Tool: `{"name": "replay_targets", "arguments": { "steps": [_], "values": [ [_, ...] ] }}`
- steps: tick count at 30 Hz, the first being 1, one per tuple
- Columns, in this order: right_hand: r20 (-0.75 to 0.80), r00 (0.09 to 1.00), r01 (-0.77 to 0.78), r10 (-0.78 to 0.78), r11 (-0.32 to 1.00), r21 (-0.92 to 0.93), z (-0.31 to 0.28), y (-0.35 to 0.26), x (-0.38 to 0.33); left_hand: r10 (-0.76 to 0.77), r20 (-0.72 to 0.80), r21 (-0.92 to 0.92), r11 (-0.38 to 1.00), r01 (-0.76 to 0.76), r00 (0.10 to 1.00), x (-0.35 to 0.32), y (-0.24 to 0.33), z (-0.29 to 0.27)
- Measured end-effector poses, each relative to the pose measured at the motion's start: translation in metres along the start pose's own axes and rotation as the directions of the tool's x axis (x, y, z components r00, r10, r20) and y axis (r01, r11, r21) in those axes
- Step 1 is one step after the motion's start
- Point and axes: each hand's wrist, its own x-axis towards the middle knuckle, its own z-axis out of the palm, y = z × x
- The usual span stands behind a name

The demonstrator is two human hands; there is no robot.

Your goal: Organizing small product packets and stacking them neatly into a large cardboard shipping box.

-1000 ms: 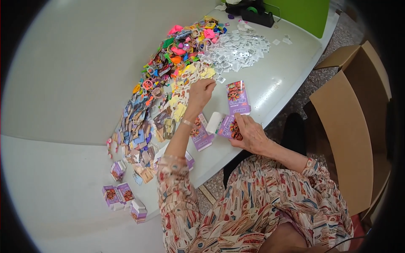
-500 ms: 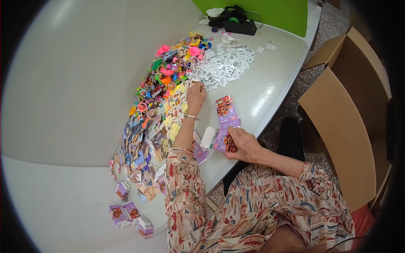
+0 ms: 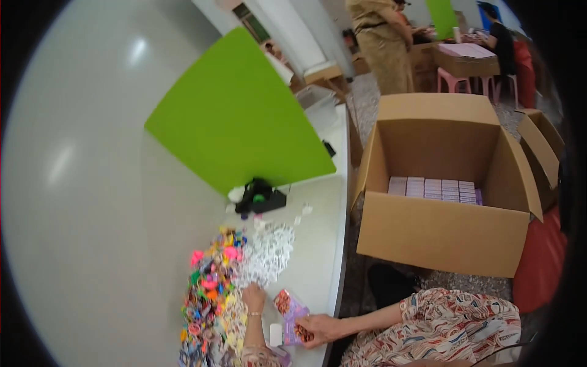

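A small purple printed packet (image 3: 290, 311) with a reddish picture on it lies on the pale bench (image 3: 318, 257) near its front edge, its long axis running away from the person and tilted slightly to the left. The right hand (image 3: 318, 328) pinches the packet's near end, its grip closed on it, so the packet reaches forward and leftward from that hand. The left hand (image 3: 254, 298) rests just to the packet's left, fingers curled down onto the heap of bright mixed-colour small trinkets (image 3: 211, 287); whether it grips anything cannot be told. Beyond it lies a patch of small white pieces (image 3: 269, 254). Off the bench's right edge stands an open brown cardboard carton (image 3: 440, 232) holding rows of pale purple packs (image 3: 434, 189).
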Motion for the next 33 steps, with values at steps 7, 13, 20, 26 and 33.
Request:
{"name": "replay_targets", "arguments": {
  "steps": [7, 13, 20, 26, 33],
  "values": [
    [-0.089, 0.995, 0.041, -0.034, 0.996, 0.076, -0.008, -0.003, 0.013, -0.019, -0.019, -0.463, 0.886, 0.008, 1.0, 0.004, -0.057, -0.023],
    [-0.181, 0.983, 0.063, -0.043, 0.992, 0.11, -0.023, -0.012, 0.019, -0.11, 0.37, -0.705, 0.613, 0.356, 0.923, -0.021, -0.044, -0.08],
    [-0.191, 0.981, 0.043, -0.023, 0.994, 0.102, -0.014, -0.019, 0.008, 0.216, 0.035, -0.546, 0.822, -0.163, 0.976, -0.072, -0.037, -0.088],
    [-0.031, 0.994, -0.102, 0.105, 0.992, 0.069, -0.004, -0.01, 0.014, -0.192, 0.215, -0.963, 0.121, 0.24, 0.958, -0.08, 0.045, -0.172],
    [-0.034, 0.97, -0.242, 0.24, 0.97, -0.04, -0.047, -0.011, 0.028, -0.109, 0.209, -0.857, 0.459, 0.236, 0.972, -0.066, 0.071, -0.198]
  ]
}}
